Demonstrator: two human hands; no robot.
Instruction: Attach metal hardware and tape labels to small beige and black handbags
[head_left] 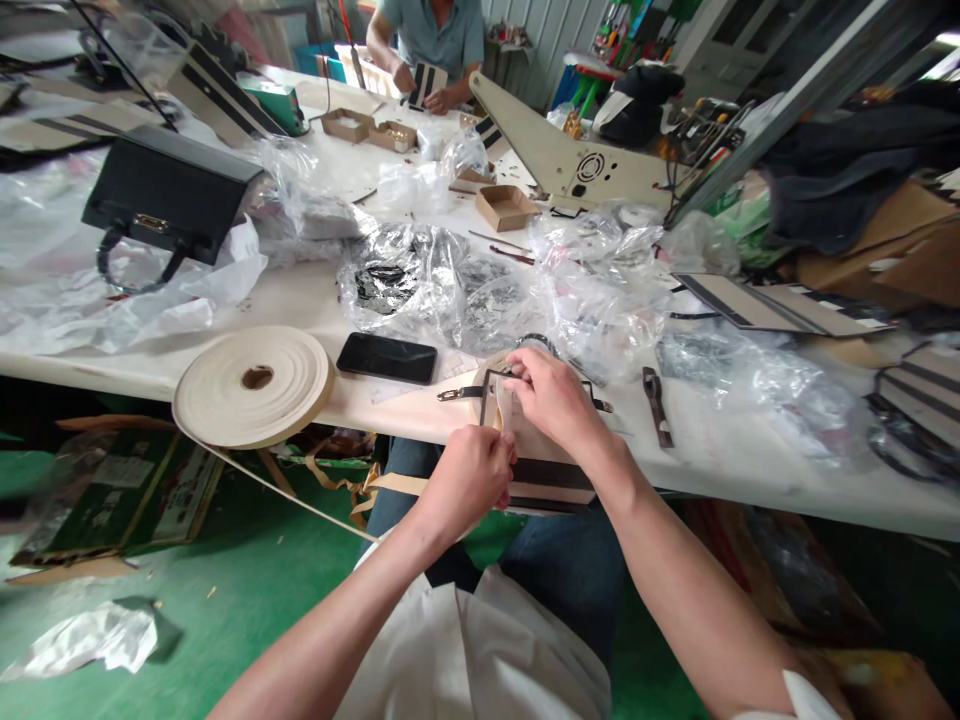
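Note:
My left hand (472, 468) is closed round a pale beige tape, just past the table's front edge. Part of this tape (397, 484) trails away to the left across my leg. My right hand (551, 392) pinches the tape's upper stretch at the dark-edged opening of an unfinished bag piece (551, 445). The bag piece leans over the table edge toward my lap, grey with black bands. A black strap with a metal fitting (456, 394) sticks out from its left side. My fingers hide the exact grip points.
A large tape roll (255, 385) and a phone (386, 357) lie left of my hands. A dark strap piece (658, 407) lies to the right. Crumpled clear plastic (450, 285) spreads behind. A black handbag (169, 190) sits far left. Another person (435, 50) handles a panel opposite.

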